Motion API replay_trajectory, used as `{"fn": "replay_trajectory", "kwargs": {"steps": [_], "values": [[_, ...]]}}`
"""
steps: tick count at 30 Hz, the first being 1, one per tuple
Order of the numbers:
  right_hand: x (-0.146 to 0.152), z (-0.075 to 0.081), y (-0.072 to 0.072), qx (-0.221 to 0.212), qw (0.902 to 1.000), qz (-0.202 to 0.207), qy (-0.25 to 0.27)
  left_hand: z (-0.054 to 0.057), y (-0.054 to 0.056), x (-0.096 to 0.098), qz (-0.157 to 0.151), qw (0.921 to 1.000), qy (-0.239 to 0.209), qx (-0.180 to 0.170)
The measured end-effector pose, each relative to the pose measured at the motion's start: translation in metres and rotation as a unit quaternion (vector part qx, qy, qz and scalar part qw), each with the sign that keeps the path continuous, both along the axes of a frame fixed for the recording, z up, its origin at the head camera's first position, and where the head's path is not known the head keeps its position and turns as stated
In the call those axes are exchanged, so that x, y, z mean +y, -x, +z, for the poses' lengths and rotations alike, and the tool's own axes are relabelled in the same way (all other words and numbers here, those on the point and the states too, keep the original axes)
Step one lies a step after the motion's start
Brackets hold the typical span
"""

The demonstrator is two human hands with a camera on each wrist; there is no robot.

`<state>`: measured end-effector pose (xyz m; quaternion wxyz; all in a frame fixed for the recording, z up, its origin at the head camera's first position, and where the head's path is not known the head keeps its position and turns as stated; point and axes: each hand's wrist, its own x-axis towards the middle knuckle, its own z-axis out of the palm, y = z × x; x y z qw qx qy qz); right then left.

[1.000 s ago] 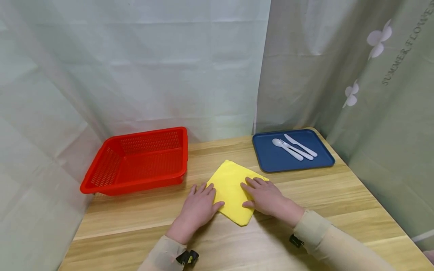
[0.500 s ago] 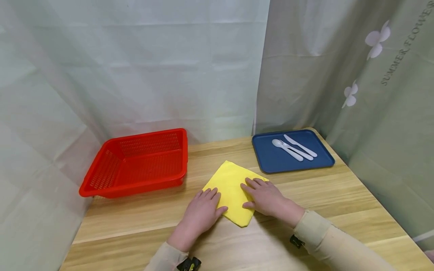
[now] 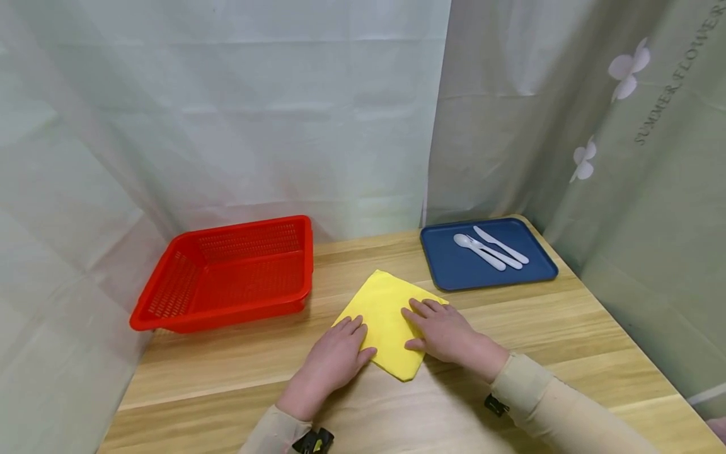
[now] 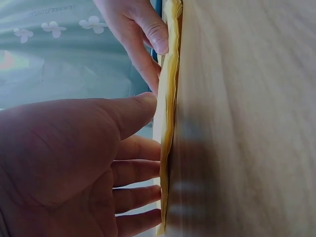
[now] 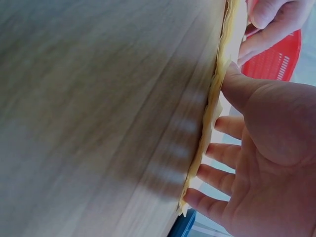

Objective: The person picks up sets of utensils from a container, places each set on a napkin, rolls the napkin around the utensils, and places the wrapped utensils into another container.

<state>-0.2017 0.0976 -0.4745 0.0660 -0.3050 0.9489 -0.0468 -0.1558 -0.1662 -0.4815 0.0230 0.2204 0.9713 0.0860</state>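
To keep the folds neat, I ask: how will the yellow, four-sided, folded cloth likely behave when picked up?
The yellow folded cloth is probably floppy, as its edge looks soft and wavy. Its visible layers may separate if only the top is pinched. Lying flat, it should hardly roll.

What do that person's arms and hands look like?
The left sleeve and right sleeve are both long and beige. A small black piece with a yellow-green spot is by the left wrist; another black piece is by the right. The left hand and right hand wear no gloves.
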Motion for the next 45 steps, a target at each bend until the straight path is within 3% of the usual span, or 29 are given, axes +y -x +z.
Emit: {"fn": "replay_trajectory", "kwargs": {"steps": [10,21,31,45], "values": [[0.002,0.0,0.0,0.003,1.0,-0.002,-0.006,0.003,0.001,0.0,-0.008,0.9999,0.01,-0.001],[0.01,-0.003,0.005,0.034,0.999,0.023,0.019,-0.001,0.0,-0.003,-0.013,0.9998,0.011,0.007],[0.031,-0.003,0.023,0.125,0.9914,0.014,0.035,0.0,0.0,-0.003,-0.016,0.9998,0.011,0.001],[0.063,0.008,0.057,0.178,0.9814,-0.051,0.048,0.0,-0.002,-0.003,-0.013,0.9999,0.0,0.002]]}}
